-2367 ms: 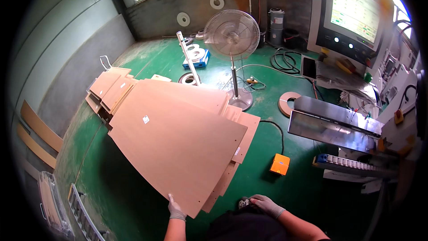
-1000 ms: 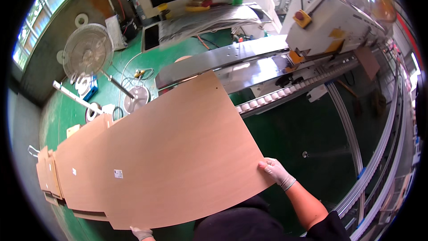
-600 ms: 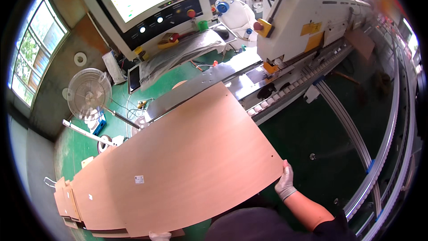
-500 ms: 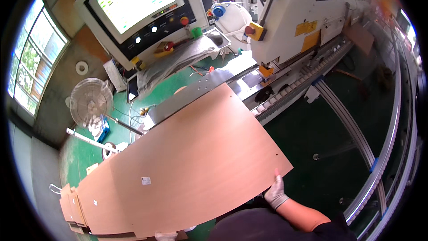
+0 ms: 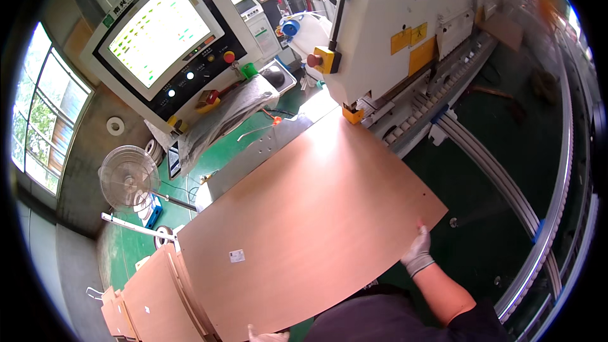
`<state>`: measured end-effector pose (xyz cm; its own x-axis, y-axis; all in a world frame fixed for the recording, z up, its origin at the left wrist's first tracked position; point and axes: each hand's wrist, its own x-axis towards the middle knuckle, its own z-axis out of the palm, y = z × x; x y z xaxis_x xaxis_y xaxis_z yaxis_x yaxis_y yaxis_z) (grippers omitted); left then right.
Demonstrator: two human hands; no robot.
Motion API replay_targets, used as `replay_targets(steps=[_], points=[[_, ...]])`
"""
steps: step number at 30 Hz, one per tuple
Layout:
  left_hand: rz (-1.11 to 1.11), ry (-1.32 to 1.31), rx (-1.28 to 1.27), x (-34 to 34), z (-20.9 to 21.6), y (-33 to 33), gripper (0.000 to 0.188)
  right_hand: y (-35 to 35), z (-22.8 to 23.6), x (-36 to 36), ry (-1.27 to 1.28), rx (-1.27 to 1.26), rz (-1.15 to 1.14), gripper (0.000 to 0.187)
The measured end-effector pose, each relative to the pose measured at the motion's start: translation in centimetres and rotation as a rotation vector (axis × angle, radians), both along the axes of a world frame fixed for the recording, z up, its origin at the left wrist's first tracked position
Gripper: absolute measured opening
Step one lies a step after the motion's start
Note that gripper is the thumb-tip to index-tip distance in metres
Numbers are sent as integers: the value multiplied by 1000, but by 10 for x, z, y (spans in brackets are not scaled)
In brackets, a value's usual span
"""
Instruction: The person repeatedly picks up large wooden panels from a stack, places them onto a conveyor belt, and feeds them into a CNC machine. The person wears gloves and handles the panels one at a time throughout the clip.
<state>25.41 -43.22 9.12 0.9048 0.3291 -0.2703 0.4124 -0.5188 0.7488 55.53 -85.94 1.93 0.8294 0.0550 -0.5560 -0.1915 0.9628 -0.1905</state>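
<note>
A large flat wood-coloured panel [image 5: 310,215] stretches across the middle, with a small white label [image 5: 237,256] on its face and a dark hole near its right corner. My gloved right hand [image 5: 418,251] grips the panel's near right edge, thumb on top and the other fingers hidden beneath. At the lower edge of the picture my gloved left hand [image 5: 266,335] holds the near left edge, only partly in view. The panel's far edge lies on the metal table of a white machine [image 5: 405,44], its far corner close to the orange part [image 5: 352,114] at the infeed.
Left of the panel stands a stack of similar panels [image 5: 161,297]. Beyond are a control console [image 5: 164,38] with a lit screen, a standing fan [image 5: 130,177] and a red stop button [image 5: 315,60]. Metal rails [image 5: 494,171] curve along the right.
The panel has moved right and away from the stack, its far corner now nearer the machine's infeed. Both hands moved right with it, and the stack shows more fully.
</note>
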Motion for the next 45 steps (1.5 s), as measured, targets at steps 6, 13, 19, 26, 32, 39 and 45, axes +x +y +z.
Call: replay_targets(steps=[6, 13, 19, 26, 32, 39, 45], points=[[744, 183, -1560, 16, 5, -46, 79, -81, 7, 52, -65, -83, -28, 59], [163, 660, -1444, 49, -26, -72, 84, -170, -12, 111, -165, -372, -222, 57], [-691, 553, -531, 102, -19, -91, 61, -152, -18, 90, -293, -340, -176, 61], [-539, 361, -668, 99, 36, -114, 63, 58, -10, -61, 10, -352, 34, 63], [-204, 315, -780, 74, 19, -79, 55, 34, -4, -25, -17, -225, -11, 60], [-786, 343, 117, 0, -209, 1, 41, -26, -12, 13, -198, -270, -4, 65], [-478, 281, 326, -12, -183, 58, 39, 54, 18, -54, -217, -268, 204, 69]])
